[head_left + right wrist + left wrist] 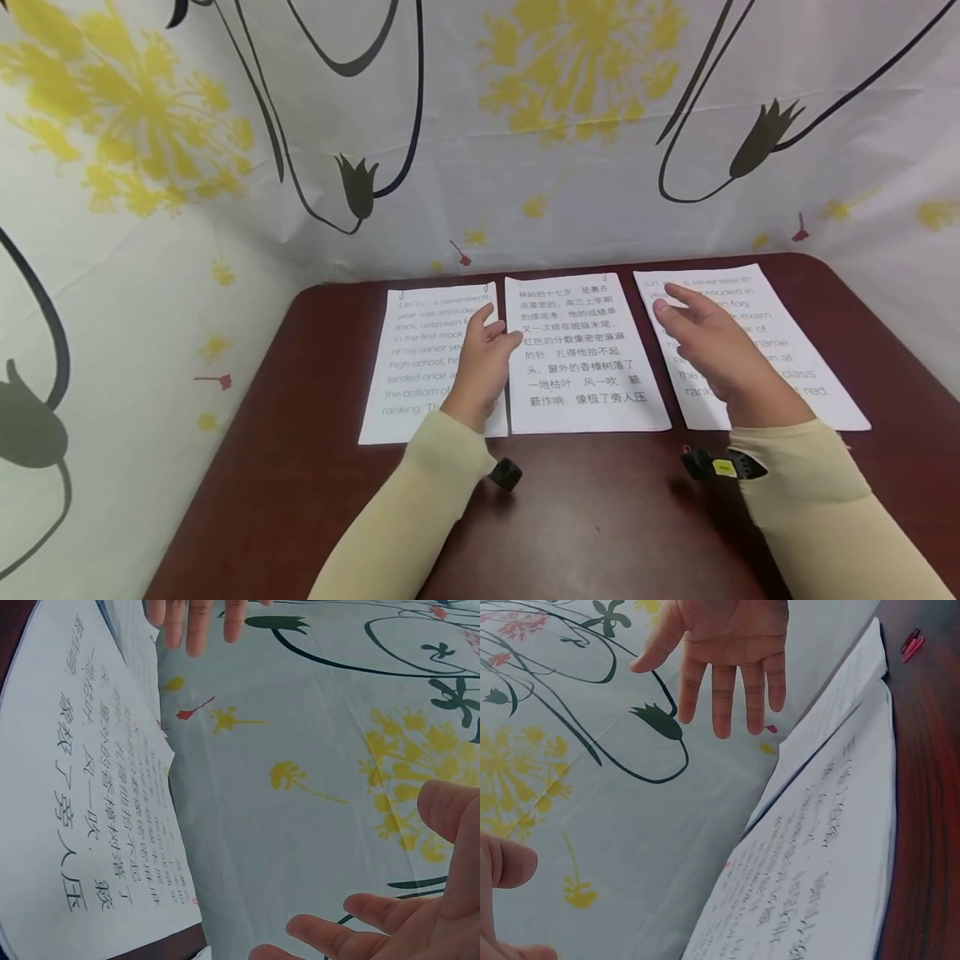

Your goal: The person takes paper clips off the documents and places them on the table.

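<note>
Three printed sheets lie mid-frame on the table (315, 500); the left hand (480, 358) hovers relaxed over the left sheet (420, 367), the right hand (712, 342) over the right sheet (817, 367), both grasping nothing; judged reaching, next a clean pinch on paper.

Table (600, 517): dark reddish-brown, glossy top, rounded far corners. It bears the sheets (585, 354) along its far half.

Cloth (480, 167): white backdrop, hung behind the table and along its left side, meeting the far edge. Printed pattern: yellow flower heads (577, 58), black curved stems ending in dark tulip shapes (358, 187), and small red sprigs (800, 229).

Clip (910, 643): pink, lying on the table top just beside the far corner of a sheet, shown in the left wrist view only.
</note>
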`<state>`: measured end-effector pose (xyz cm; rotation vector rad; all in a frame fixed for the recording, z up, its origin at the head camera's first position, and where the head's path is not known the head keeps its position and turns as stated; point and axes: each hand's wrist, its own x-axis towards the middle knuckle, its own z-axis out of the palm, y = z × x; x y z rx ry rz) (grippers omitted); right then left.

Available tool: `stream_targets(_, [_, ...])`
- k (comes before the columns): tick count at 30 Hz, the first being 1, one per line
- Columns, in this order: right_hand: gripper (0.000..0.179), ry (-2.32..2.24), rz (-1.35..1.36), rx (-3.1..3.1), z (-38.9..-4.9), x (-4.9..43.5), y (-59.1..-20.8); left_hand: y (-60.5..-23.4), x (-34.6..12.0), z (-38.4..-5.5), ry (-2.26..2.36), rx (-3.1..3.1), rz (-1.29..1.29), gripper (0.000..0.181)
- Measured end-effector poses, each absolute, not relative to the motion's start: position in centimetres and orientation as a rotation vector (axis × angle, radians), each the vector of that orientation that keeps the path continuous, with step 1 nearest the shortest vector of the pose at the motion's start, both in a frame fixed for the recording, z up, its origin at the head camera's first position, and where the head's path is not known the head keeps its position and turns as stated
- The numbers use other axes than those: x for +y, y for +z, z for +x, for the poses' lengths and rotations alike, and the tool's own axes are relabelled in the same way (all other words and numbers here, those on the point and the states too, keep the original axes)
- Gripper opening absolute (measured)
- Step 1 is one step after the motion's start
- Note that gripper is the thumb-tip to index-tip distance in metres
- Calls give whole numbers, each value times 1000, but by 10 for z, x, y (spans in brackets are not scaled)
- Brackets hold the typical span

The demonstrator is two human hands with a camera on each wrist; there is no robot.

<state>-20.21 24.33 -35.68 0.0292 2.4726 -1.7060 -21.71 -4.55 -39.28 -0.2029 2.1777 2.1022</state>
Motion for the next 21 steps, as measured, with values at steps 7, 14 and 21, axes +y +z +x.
stream_targets(7, [83,-1679,34,2426,-201,240,-366,-401,-46,-217,2048,2170,-218,73])
stream_targets(14, [81,-1635,39,2402,-202,234,-376,-402,-45,-216,2008,2139,-215,72])
stream_targets(21, [82,-1594,42,2397,-206,228,-382,-405,-44,-215,1979,2133,-193,72])
